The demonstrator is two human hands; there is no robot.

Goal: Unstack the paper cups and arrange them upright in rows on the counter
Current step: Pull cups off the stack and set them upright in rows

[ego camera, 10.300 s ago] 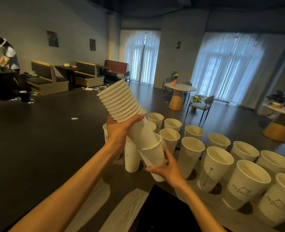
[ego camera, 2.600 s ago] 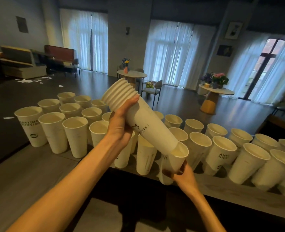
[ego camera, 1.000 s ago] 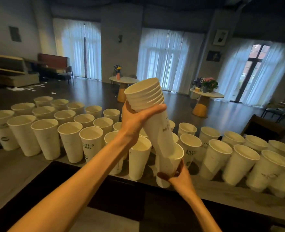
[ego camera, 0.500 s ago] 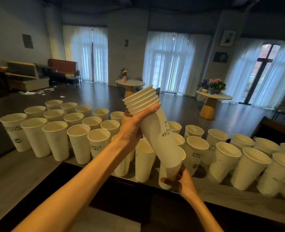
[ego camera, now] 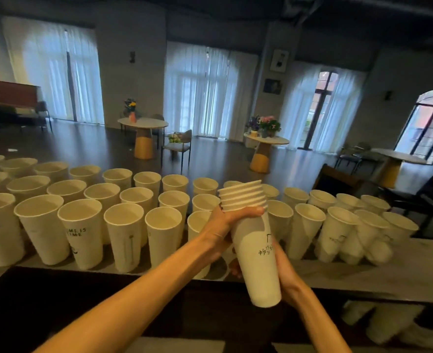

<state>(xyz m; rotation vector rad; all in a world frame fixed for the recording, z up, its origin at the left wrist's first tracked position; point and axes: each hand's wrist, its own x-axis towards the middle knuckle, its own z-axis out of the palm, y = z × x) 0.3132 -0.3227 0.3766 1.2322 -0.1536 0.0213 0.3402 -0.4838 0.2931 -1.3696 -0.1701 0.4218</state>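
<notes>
The left hand (ego camera: 226, 220) grips the stack of cups (ego camera: 253, 240) under its rims (slightly tilted). The right hand (ego camera: 282, 266) clasps its lower side, above the bench (ego camera: 337, 273).

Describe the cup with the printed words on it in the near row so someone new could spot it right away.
Start at the counter crowded with upright white paper cups. Follow the row nearest its front edge, left of the left hand. The lettered cup is third from the left edge of view there, bearing dark block letters ending "ME IS"; its immediate neighbours show no words.

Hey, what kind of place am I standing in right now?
Probably a cafe or event space: round pedestal tables with flower vases, chairs on an open floor, and a serving counter covered in rows of paper cups.
</notes>
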